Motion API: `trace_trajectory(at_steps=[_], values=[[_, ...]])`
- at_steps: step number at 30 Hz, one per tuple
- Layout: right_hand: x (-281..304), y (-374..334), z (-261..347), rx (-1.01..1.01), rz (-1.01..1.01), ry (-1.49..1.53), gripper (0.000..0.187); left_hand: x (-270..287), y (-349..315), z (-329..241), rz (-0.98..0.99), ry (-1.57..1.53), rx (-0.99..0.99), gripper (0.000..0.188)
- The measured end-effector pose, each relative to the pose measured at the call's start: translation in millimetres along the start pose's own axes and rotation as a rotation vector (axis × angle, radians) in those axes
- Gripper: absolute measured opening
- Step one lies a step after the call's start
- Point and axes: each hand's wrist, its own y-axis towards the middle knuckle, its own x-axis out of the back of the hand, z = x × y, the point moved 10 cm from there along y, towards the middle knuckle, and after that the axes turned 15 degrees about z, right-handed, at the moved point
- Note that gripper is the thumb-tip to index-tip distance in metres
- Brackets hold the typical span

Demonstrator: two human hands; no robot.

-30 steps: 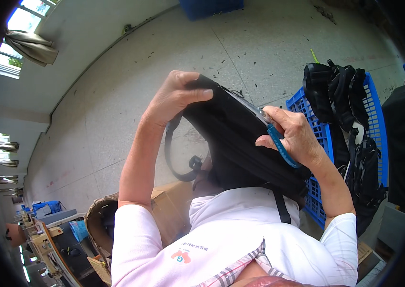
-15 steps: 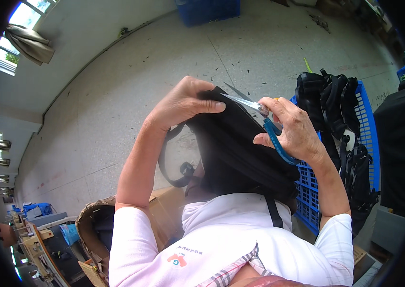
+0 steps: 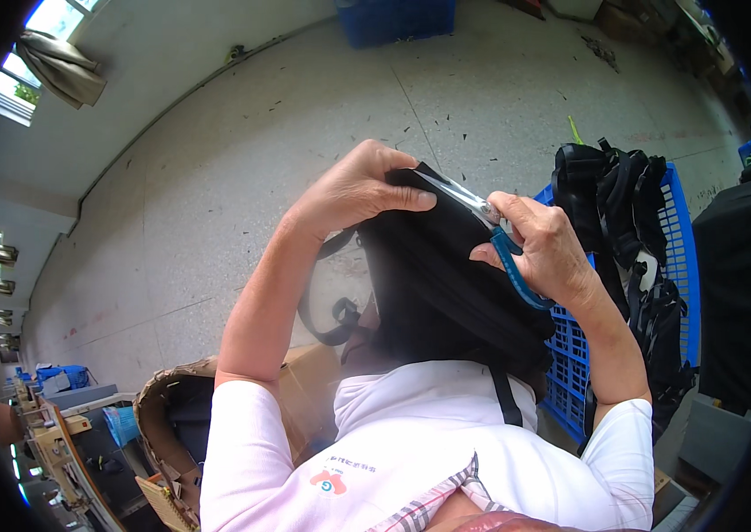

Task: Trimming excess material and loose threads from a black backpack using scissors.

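Note:
My left hand (image 3: 366, 189) pinches the top edge of a black fabric bag (image 3: 446, 275) between thumb and fingers. The bag hangs down over my lap, with a dark strap (image 3: 333, 332) and buckle trailing on its left side. In my right hand (image 3: 539, 244) is a pair of scissors (image 3: 511, 262) with blue handles and bright metal blades. The blades lie along the bag's upper right edge, their tips close to my left fingertips, and look nearly closed. Whether fabric is between them I cannot make out.
A blue plastic crate (image 3: 681, 239) full of black bags (image 3: 610, 191) stands close on my right. An open cardboard box (image 3: 176, 381) is at my lower left. Far ahead on the speckled floor (image 3: 216, 222), strewn with dark scraps, sits a blue bin (image 3: 397, 22).
The scissor blades have come together from a wider spread. Both hands and the bag's top edge have shifted slightly right in the picture.

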Motion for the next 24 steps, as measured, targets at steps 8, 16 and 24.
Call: trace_trajectory(at_steps=[8,16,24], values=[[12.1,0.6,-3.6,0.040,0.009,-0.058,0.047,-6.7,8.8,-3.4,0.021,0.107,0.044,0.025],[26.2,-7.1,-7.6,0.136,0.025,-0.192,0.046,-14.6,23.0,0.2,0.030,0.166,0.086,0.033],[39.4,-0.2,-8.4,0.168,0.142,-0.224,0.049,-16.3,28.6,-5.6,-0.074,0.209,0.106,0.077]])
